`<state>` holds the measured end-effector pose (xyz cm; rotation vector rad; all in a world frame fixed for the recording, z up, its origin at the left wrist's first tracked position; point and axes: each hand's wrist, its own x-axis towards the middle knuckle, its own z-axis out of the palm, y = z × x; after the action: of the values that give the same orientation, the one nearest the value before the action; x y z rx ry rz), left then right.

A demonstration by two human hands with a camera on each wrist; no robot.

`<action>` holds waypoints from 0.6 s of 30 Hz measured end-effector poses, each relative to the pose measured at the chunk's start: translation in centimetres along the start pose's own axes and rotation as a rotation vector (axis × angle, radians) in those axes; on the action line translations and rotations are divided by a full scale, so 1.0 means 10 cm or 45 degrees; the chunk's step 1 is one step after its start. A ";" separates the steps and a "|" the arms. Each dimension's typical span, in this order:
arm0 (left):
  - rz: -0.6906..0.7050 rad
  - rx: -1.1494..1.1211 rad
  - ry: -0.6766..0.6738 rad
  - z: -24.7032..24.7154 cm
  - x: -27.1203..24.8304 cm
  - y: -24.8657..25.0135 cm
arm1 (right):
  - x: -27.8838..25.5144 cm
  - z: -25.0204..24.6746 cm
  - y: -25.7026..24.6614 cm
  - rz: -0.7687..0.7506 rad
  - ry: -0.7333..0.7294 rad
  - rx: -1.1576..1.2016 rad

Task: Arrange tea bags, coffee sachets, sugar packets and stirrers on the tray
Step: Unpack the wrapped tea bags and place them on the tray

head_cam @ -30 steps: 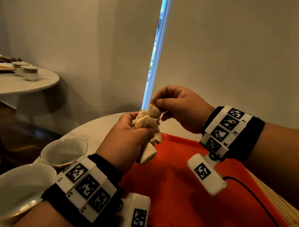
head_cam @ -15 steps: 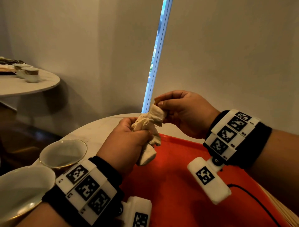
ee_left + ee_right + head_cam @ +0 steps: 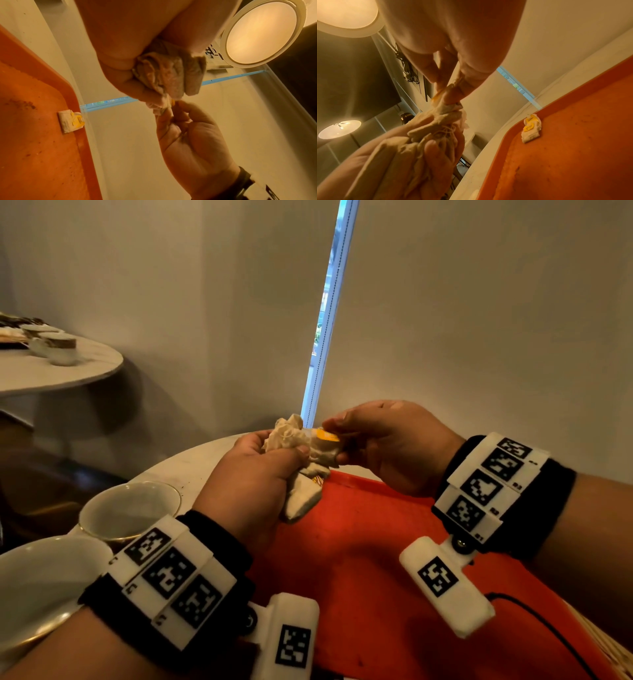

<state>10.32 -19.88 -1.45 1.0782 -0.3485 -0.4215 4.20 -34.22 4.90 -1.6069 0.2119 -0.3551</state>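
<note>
My left hand (image 3: 253, 474) grips a crumpled bunch of pale tea bags (image 3: 298, 463) above the far left corner of the orange tray (image 3: 359, 559). My right hand (image 3: 387, 440) pinches one tea bag with a yellow tag (image 3: 327, 436) at the top of the bunch. In the left wrist view the bunch of tea bags (image 3: 171, 75) fills my fist, and the right hand (image 3: 188, 129) pinches below it. A small stack of tea bags with yellow tags (image 3: 530, 128) lies at the tray's far edge, also seen in the left wrist view as the same stack (image 3: 70, 121).
Two white cups (image 3: 130, 508) (image 3: 37, 580) stand on the round white table (image 3: 191, 467) left of the tray. A second round table (image 3: 58, 371) with cups is far left. Pale sticks (image 3: 606, 642) lie right of the tray. A black cable (image 3: 548, 628) crosses the tray.
My right hand has drawn one tea bag a little to the right out of the bunch, so its yellow tag now shows. The left hand keeps its grip.
</note>
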 end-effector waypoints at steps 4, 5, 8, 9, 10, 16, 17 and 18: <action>-0.011 -0.007 0.032 -0.01 0.01 0.01 | 0.02 -0.03 0.01 0.035 -0.011 -0.050; -0.014 0.010 0.029 -0.02 0.02 0.00 | 0.03 -0.03 0.01 0.044 -0.026 -0.052; -0.016 0.050 0.038 -0.03 0.01 0.00 | 0.04 -0.04 0.00 0.063 -0.054 -0.097; -0.008 0.053 0.042 -0.03 0.02 0.01 | 0.04 -0.05 0.00 0.069 -0.057 -0.128; 0.000 0.061 0.044 -0.03 0.01 0.00 | 0.04 -0.06 0.00 0.081 -0.053 -0.155; 0.186 0.199 0.201 -0.08 0.01 0.08 | 0.18 -0.23 -0.04 0.135 0.100 -0.333; 0.226 0.221 0.233 -0.08 0.01 0.11 | 0.23 -0.26 0.00 0.151 0.139 -0.430; 0.241 0.218 0.268 -0.08 0.00 0.13 | 0.28 -0.29 0.05 0.179 0.165 -0.531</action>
<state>10.94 -18.74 -0.66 1.2325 -0.3000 -0.1093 5.85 -37.91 4.74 -1.9671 0.5228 -0.3194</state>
